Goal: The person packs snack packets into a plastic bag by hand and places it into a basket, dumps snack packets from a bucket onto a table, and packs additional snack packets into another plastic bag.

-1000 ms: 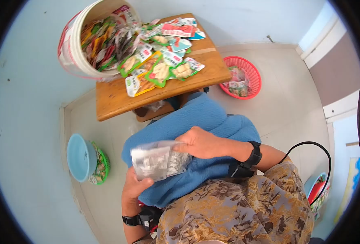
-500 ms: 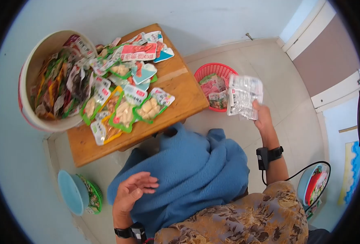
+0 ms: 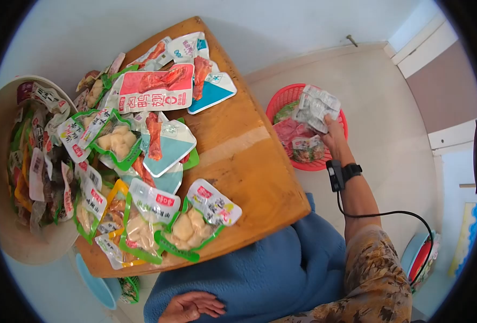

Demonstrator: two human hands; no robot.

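My right hand grips silvery-white printed packets by their lower edge, over the red basket. Inside that basket lie pink and green packets. My left hand rests low over the blue cloth on my lap, fingers apart and holding nothing. Many colourful snack packets are spread on the wooden table, some with white pieces inside, others printed with red meat. A white bucket full of more packets stands tilted at the table's left side.
A light blue basin and a green basket are on the floor at the lower left. Another blue basin with red and green contents stands at the lower right. A black cable runs from my right wrist.
My right hand has carried the silvery packets from my lap out to the red basket. My left hand has let go of them and opened. The view has moved nearer the table.
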